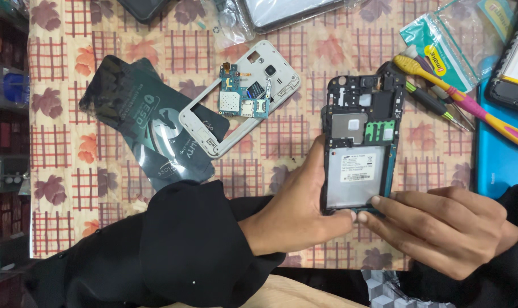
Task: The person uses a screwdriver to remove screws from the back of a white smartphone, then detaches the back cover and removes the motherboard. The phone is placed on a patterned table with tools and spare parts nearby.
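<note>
Head view showed the opened black phone body with grey battery bay (361,142) held above the patterned tablecloth (304,137), left hand (304,211) clamped on its left edge, right hand (441,228) fingertips pinching its bottom corner, white plastic phone frame carrying a blue circuit board (242,97) lying left.

A table (350,51) is covered by a checked leaf-print cloth; a white phone frame (210,134), a dark antistatic bag (128,108) and screwdrivers (470,105) are laid on it
</note>
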